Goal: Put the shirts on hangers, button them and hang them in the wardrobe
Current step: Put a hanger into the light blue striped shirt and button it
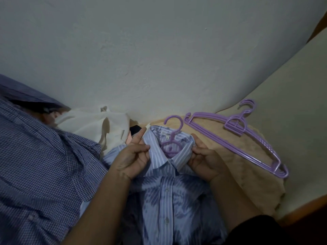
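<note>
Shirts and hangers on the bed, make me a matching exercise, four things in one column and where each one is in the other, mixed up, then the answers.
Things
1. striped shirt
2. checked shirt
3. cream garment
4. spare hangers

Places
A. far left, crumpled
B. right of the hands, stacked
C. between the hands, on a purple hanger
D. by the wall, behind the left hand

Pairs: 1-C, 2-A, 3-D, 4-B
</note>
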{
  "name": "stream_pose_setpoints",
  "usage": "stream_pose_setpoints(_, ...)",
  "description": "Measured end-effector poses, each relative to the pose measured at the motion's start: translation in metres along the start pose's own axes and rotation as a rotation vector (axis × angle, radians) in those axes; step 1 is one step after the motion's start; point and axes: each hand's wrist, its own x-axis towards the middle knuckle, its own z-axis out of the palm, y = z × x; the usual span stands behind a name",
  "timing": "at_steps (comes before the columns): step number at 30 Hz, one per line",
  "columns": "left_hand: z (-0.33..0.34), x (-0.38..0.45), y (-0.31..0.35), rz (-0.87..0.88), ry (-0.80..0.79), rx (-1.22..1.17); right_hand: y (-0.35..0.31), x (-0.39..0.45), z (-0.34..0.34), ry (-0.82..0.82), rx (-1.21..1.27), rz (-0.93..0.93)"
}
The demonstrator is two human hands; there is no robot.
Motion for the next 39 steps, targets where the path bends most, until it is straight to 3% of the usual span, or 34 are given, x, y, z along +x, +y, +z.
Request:
stream_pose_setpoints(7,-0.018,0.022,-0.011,-0.023,0.069,0.017,0.020,0.021,-0.005,0.099,0.147,-0.141)
stream_pose_setpoints(13,-0.051,0.038,-0.026,-0.100,0.276,0.044,0.042,0.037,-0.024,0.206,0.208,-0.095)
stream_pose_setpoints(17,-0.043,0.037,-0.031,-0.111,0.269,0.099,0.045,0.047,-0.031,0.264,0.224,-0.075)
stream_pose_setpoints(19,-0.040,0.036,-0.031,-0.108,0.264,0.124,0.044,0.050,-0.030,0.261,0.207,-0.063)
stream_pose_setpoints(24,-0.046,0.032,-0.029,-0.018,0.202,-0.136,0.042,0.057,-0.024,0.149,0.347,-0.157)
stream_pose_setpoints(27,-0.046,0.030,-0.032,-0.028,0.215,-0.185,0.047,0.059,-0.034,0.183,0.411,-0.148)
stream_pose_setpoints(32,-0.042,0.031,-0.036,-0.038,0.238,-0.165,0.046,0.055,-0.025,0.225,0.301,-0.040)
stream_pose_setpoints(39,-0.046,0.029,-0.040,-0.033,0.191,-0.139,0.050,0.056,-0.031,0.054,0.235,-0.109)
